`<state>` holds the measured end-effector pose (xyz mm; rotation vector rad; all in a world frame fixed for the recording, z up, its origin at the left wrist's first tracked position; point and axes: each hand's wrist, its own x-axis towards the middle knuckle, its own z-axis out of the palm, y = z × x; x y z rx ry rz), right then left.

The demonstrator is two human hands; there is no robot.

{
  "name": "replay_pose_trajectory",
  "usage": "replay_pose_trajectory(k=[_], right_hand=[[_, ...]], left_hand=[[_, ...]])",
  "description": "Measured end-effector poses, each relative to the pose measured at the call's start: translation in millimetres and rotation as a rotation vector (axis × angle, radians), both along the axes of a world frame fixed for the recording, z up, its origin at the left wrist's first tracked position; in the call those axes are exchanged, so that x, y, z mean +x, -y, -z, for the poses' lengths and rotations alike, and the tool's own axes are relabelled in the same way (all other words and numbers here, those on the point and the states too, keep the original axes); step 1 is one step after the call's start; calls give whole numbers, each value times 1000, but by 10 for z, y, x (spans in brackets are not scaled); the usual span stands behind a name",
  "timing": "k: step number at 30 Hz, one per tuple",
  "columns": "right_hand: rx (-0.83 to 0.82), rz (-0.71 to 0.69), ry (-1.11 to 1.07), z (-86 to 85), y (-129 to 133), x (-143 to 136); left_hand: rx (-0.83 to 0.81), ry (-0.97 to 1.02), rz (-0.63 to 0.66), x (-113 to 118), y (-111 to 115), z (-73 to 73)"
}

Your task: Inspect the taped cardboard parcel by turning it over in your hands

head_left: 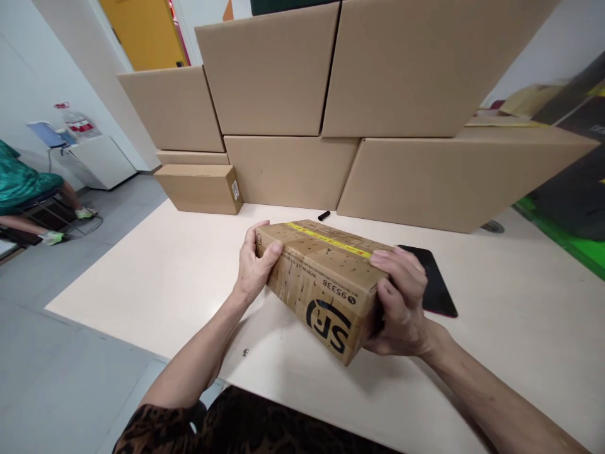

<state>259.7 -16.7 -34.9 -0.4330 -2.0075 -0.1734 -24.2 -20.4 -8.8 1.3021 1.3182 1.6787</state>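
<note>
Between my two hands is a brown cardboard box (312, 277), tilted above the table, with yellow tape along its top face and black "SF" print, upside down, on the side towards me. My left hand (255, 261) grips the box's far left end, thumb on the top edge. At the near right end, my right hand (401, 299) is wrapped round the corner, fingers on the top face. Behind my right hand a flat black tablet-like slab (437, 287) lies on the table, partly hidden. A small black object (324, 215) lies beyond the box.
Large plain cartons (283, 75) are stacked along the back of the pale table (142, 271). A smaller carton (198, 189) with a label stands at the back left. A person in green (28, 176) sits off to the left, near a white cabinet (104, 161).
</note>
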Motion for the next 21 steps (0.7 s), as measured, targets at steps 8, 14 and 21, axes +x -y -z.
replay_pose_trajectory(k=[8, 14, 21], right_hand=[[205, 102, 16, -113, 8, -199], [223, 111, 22, -146, -9, -194], [192, 98, 17, -107, -19, -186]], left_hand=[[520, -771, 95, 81, 70, 216], [901, -1038, 155, 372, 312, 58], [1128, -1176, 256, 439, 397, 42]])
